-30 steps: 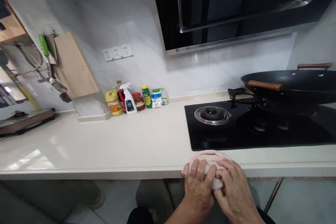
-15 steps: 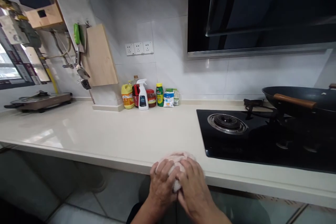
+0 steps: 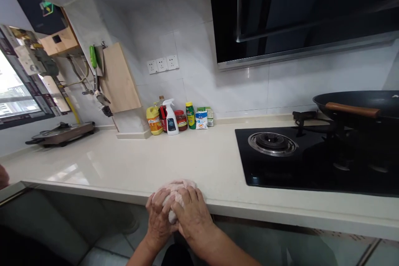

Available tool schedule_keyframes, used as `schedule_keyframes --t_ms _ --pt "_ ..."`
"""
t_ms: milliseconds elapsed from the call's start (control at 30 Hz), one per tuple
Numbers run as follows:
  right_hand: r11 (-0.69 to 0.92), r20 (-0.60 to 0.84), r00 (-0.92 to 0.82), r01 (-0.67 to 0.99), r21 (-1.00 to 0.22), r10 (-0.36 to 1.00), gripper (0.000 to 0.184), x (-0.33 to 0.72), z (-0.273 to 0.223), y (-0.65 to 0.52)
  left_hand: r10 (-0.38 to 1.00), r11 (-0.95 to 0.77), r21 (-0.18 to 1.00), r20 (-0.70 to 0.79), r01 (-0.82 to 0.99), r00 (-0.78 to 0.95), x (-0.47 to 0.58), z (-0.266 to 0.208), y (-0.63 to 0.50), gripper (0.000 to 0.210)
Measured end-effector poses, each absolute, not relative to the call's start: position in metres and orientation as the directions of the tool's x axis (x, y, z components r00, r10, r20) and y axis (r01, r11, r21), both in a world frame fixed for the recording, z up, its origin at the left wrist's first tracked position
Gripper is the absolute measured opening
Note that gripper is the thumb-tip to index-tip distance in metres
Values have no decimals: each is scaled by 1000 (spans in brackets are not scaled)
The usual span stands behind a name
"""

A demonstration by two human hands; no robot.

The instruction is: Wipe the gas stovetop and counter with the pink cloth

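Observation:
A pale pink cloth (image 3: pixel 174 188) is bunched up on the front edge of the cream countertop (image 3: pixel 149 162). My left hand (image 3: pixel 158 216) grips its left side and my right hand (image 3: pixel 193 215) presses over its right side, the two hands touching each other. Both hands hang partly over the counter's edge, left of the black gas hob (image 3: pixel 311 160).
A black wok (image 3: pixel 358 110) with wooden handles sits on the hob's right burner. Bottles and jars (image 3: pixel 174 118) line the back wall beside a leaning wooden cutting board (image 3: pixel 120 79). An electric griddle (image 3: pixel 60 132) stands far left. A range hood (image 3: pixel 296 8) hangs overhead.
My two hands have slid the cloth leftward along the counter's front edge, away from the hob, and the view has turned left with them.

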State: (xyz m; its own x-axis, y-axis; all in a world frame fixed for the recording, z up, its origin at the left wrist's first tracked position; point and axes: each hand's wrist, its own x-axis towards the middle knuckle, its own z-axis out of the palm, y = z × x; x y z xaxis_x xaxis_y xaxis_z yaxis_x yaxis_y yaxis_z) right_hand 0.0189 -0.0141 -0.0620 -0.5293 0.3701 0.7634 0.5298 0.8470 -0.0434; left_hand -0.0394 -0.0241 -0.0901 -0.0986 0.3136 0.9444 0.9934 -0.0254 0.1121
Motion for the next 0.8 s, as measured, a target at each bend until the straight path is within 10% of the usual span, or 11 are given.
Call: schedule_keyframes --t_ms 233,600,800 --pt "834 798 -443 536 -130 409 39 64 -57 -29 296 -209 -130 936 969 189 -100 -89 -45 45" --pt "756 813 -278 594 -274 512 47 197 -80 -28 236 -396 -91 952 914 197 43 -111 -16 27" --pt "587 827 -228 796 -145 513 41 273 -101 -30 282 -516 -80 924 853 258 120 -113 -10 29"
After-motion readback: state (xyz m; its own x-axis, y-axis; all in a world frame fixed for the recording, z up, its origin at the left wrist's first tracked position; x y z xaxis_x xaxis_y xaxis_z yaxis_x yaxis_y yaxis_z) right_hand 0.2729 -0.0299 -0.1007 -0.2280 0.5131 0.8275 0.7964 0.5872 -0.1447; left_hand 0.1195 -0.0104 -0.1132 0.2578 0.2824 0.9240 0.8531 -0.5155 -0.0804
